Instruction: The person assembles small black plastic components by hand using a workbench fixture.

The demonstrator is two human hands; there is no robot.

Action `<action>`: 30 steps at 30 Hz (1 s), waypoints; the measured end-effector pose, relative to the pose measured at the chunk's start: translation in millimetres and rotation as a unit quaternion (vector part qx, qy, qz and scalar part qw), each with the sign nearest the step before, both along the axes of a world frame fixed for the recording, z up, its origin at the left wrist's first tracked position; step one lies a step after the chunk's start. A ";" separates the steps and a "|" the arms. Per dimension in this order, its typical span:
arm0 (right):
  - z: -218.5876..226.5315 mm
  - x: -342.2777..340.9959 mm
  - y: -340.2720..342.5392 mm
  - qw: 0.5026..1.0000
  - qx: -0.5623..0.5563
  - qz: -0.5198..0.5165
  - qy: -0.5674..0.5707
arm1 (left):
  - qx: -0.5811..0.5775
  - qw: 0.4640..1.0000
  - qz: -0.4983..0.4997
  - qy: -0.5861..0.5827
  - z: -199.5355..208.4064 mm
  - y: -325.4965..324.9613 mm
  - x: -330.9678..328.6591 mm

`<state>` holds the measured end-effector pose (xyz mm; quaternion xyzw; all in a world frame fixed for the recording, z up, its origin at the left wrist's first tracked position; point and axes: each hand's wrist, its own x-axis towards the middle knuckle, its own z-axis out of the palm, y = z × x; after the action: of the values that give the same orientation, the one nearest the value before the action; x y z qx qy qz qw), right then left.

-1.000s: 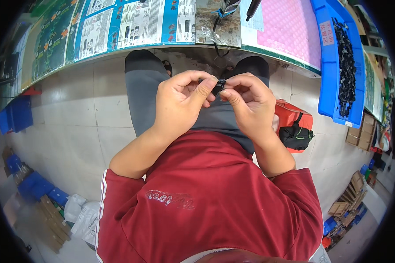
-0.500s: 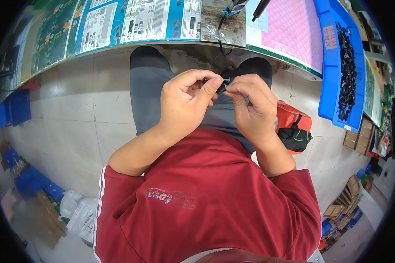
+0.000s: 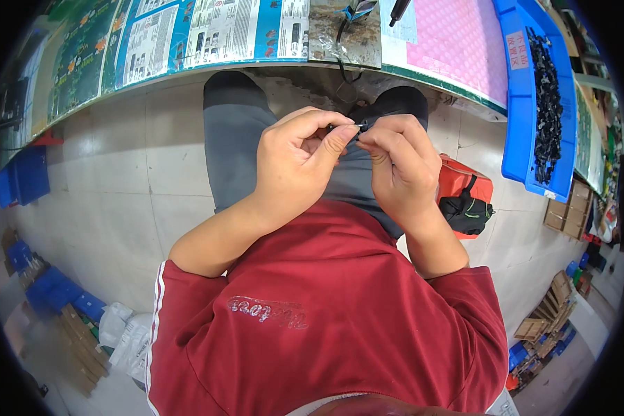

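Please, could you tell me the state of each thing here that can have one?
Left hand: closed, pinching the small black part.
Right hand: closed, fingertips at the same part.
Small black part: between both hands, mostly hidden.
Blue tray: open-topped, holding heaped black pieces.
Black cable: hanging over the workbench edge.

Near the centre of the frame, the left hand [image 3: 295, 163] and the right hand [image 3: 405, 163] come together at a small dark part [image 3: 363, 127], each grip pinched, the fingers hiding most of it. Below, a red shirt [image 3: 353, 277] fills the lower middle. The desk [image 3: 437, 84] curves across the top, with a pink sheet [image 3: 457, 48] toward the upper right. Beyond it, a blue tray [image 3: 520, 135] holds black pieces [image 3: 548, 114]. Right of centre, a black bag [image 3: 468, 211] rests against a red container [image 3: 453, 180].
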<state>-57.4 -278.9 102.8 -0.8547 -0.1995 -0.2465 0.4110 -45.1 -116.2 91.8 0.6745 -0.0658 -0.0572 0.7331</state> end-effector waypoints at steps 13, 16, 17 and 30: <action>12.0 4.2 -8.5 0.994 -0.065 0.062 0.065 | 0.072 0.995 -0.010 -0.073 1.4 -0.7 -0.1; 12.6 6.4 -9.9 0.993 -0.070 0.064 0.074 | 0.066 0.996 0.005 -0.060 0.3 -3.6 1.4; 13.0 6.8 -11.3 0.993 -0.070 0.062 0.074 | 0.073 0.996 0.004 -0.060 -0.1 -4.3 2.2; 20.7 5.2 -11.8 0.993 -0.068 0.052 0.078 | 0.065 0.997 -0.047 -0.012 8.5 -0.7 2.9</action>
<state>-52.2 -290.7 123.5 -0.8856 -0.2277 -0.1434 0.3785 -42.2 -116.9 100.3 0.7178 -0.1028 -0.0877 0.6831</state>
